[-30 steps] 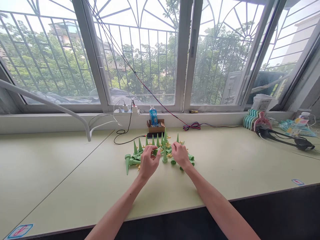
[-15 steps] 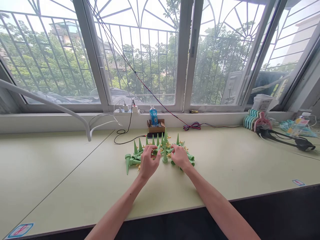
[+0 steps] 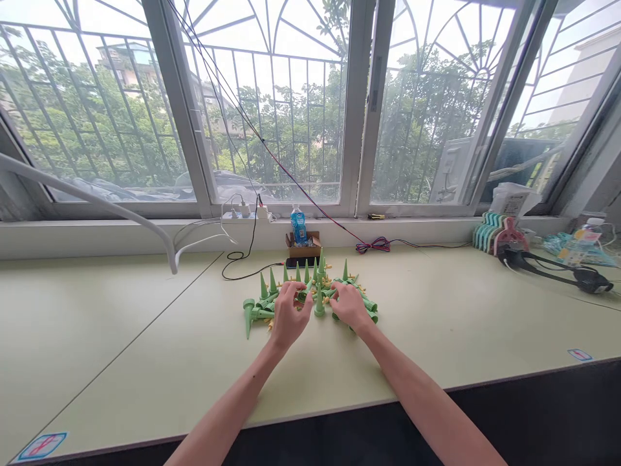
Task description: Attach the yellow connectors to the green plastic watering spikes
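Note:
Several green plastic cones lie and stand in a pile on the pale table (image 3: 194, 349), with small yellow pieces among them. My left hand (image 3: 292, 312) is closed on a green cone piece (image 3: 303, 296) at the middle of the pile. Just to its right, an upright green cone (image 3: 319, 304) stands between my hands. My right hand (image 3: 348, 303) is at the right part of the pile, its fingers curled together near a small yellow piece (image 3: 326, 300); what they grip is too small to make out. At the pile's left end a green cone (image 3: 248, 318) points toward me.
Behind the pile are a dark phone (image 3: 297, 263) and a small cardboard box (image 3: 305, 250) with a blue bottle (image 3: 298, 223). A bundled cable (image 3: 372, 245) lies behind to the right. Teal and pink clips (image 3: 508, 235) and a black strap (image 3: 557, 268) are at the far right.
The upright cone between my hands has shifted very slightly to the left. Both hands stay almost in the same place.

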Demonstrator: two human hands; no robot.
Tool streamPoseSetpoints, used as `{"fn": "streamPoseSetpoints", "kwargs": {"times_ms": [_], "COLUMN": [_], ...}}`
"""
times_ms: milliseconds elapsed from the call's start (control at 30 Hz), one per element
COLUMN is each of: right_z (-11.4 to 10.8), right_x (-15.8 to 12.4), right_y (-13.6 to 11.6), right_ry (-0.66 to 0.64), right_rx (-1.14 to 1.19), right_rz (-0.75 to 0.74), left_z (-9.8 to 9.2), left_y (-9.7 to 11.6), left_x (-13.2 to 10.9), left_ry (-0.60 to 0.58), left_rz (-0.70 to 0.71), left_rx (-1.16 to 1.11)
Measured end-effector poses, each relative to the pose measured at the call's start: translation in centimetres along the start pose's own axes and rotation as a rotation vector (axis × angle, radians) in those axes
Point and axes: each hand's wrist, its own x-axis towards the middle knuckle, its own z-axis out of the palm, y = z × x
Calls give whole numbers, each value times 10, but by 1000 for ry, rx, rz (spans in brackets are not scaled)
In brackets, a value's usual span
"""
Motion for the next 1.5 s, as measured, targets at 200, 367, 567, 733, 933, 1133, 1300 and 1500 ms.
{"fn": "streamPoseSetpoints", "kwargs": {"times_ms": [200, 367, 567, 733, 933, 1133, 1300, 1500], "right_z": [0, 1, 1, -1, 0, 0, 2, 1], "right_x": [0, 0, 0, -1, 0, 0, 1, 0], "right_y": [-1, 0, -1, -2, -1, -3, -2, -2], "right_ry": [13, 5, 10, 5, 8, 0, 13, 5], "right_rx": [-39, -26, 7, 3, 8, 32, 50, 80], "right_rz": [-1, -5, -12, 2, 4, 19, 13, 16], "left_z": [0, 0, 0, 0, 0, -1, -1, -1], "left_y": [-1, -2, -2, -2, -3, -4, -3, -3], "left_x": [0, 0, 0, 1, 0, 0, 0, 1], "left_ry": [-1, -10, -24, -21, -31, -40, -33, -40], "left_rz": [11, 11, 4, 3, 2, 5, 5, -5], "left_rx": [1, 3, -27, -23, -19, -27, -22, -18]}}
